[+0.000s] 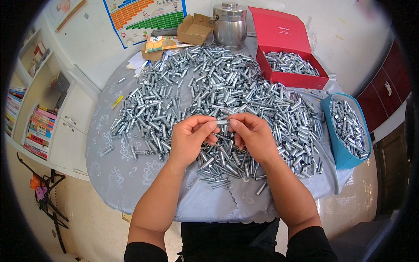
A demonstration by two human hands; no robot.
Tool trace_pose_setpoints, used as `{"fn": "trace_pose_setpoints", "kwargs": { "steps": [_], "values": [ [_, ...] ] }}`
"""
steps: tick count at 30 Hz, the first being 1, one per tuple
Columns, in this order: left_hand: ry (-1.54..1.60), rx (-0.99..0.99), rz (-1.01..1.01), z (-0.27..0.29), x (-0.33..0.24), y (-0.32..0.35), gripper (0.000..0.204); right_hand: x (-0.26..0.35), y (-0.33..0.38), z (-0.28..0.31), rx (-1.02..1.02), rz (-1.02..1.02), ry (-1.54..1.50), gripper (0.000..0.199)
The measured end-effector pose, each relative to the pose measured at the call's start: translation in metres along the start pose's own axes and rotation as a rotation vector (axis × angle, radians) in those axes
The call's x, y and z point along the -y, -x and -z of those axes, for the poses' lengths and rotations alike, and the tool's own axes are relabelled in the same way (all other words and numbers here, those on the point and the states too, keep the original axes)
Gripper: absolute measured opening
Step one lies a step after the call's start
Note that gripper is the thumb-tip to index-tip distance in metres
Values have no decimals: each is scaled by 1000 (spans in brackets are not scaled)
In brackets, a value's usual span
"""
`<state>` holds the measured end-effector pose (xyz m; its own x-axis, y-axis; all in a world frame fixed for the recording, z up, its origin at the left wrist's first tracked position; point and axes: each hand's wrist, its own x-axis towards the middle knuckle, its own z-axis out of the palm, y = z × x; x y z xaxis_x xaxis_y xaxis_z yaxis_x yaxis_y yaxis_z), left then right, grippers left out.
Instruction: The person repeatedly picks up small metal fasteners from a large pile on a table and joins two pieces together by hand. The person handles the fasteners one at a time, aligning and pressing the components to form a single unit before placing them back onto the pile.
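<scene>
From the head camera, both hands meet above the middle of the desk (pixel 131 174), which wears a pale grey cloth with a faint floral print and a scalloped front edge. The left hand (pixel 190 139) and the right hand (pixel 253 135) are drawn together, fingertips pinched on one small metal sleeve (pixel 222 122) held between them. The sleeve is a short, smooth, shiny cylinder of silvery metal; its long axis lies roughly level, running left to right from one hand to the other, above the pile.

Beneath and behind the hands spreads a broad heap of metal sleeves (pixel 209 83), bright tubes lying in every direction. To the right stands a blue fabric bin (pixel 345 153) filled with the same parts, and behind it an open red cardboard box (pixel 301 78) with more. At the back stand a polished steel lidded pot (pixel 230 24) and a small brown carton (pixel 194 28).
</scene>
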<state>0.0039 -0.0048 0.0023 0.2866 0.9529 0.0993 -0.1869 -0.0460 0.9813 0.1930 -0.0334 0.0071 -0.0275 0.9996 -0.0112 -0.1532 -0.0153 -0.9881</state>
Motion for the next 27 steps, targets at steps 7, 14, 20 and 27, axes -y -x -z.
{"fn": "trace_pose_setpoints", "kwargs": {
  "steps": [7, 14, 20, 27],
  "values": [
    [0, -7, -15, -1, 1, -1, 20, 0, 0, 1, -24, -39, 17, 17],
    [41, -74, 35, -1, -3, -1, 20, -4, 0, -1, -147, 205, 181, 26],
    [4, -16, 30, 1, 1, 0, 20, -5, 5, -4, -39, 241, 306, 30],
    [-22, -74, -15, -1, -3, -1, 19, -3, 2, -2, -191, 178, 287, 21]
  ]
}}
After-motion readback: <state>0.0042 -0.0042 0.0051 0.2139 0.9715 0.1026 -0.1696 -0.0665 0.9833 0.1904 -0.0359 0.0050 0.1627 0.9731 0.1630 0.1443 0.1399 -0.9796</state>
